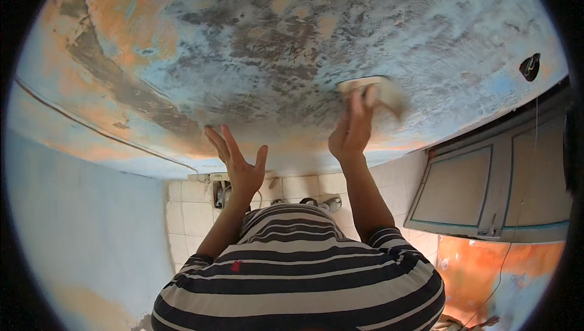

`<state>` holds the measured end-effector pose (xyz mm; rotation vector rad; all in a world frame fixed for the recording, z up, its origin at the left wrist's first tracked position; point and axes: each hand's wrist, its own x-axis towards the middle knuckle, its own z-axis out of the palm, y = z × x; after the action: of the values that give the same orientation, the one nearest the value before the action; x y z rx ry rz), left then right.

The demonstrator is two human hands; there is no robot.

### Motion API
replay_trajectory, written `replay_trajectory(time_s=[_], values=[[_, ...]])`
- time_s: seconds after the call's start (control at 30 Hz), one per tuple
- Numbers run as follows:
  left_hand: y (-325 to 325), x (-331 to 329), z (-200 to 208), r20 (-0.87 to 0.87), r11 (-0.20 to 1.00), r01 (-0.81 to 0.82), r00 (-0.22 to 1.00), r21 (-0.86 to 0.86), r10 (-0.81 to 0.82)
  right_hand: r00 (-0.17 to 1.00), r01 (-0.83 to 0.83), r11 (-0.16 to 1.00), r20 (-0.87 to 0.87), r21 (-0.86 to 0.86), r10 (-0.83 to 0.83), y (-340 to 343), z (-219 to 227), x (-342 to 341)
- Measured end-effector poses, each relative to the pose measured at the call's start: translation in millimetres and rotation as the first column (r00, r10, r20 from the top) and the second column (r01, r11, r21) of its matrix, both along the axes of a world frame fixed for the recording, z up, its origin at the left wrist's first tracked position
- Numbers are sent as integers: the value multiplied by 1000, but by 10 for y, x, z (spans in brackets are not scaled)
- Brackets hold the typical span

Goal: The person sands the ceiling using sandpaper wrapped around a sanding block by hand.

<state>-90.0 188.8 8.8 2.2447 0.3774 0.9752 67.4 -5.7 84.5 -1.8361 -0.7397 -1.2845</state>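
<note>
In front of me is a wall with patchy blue, orange and grey-black paint, its surface scuffed. My right hand is closed around a pale sanding block with a thin dark edge along the wall side. The block lies against the wall and is blurred by motion, so its exact make is hard to tell. To the left, my left hand has its fingers spread and holds nothing. Its fingertips are at the lower part of the wall; whether they press on it I cannot tell.
A thin cable runs along the wall at left toward a box with wires near the tiled floor. Panelled wooden doors stand at right, with a hanging wire before them. A black fitting sits in the wall.
</note>
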Motion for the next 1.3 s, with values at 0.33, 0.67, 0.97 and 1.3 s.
replay_trajectory(time_s=[0.33,0.67,0.97,1.3], values=[[80,15,3,-81,996,49,996,75,-43,997,-5,1000,78,1,5,-2,-78,64],[123,-11,-125,-92,997,55,995,49,-50,976,-178,968,-96,176,196,97,-247,-26],[103,17,-124,-130,999,35,991,0,-35,986,-139,988,-78,67,144,81,-217,-34],[116,3,-123,-75,998,51,996,35,-48,983,-132,988,-122,81,141,214,-192,-34]])
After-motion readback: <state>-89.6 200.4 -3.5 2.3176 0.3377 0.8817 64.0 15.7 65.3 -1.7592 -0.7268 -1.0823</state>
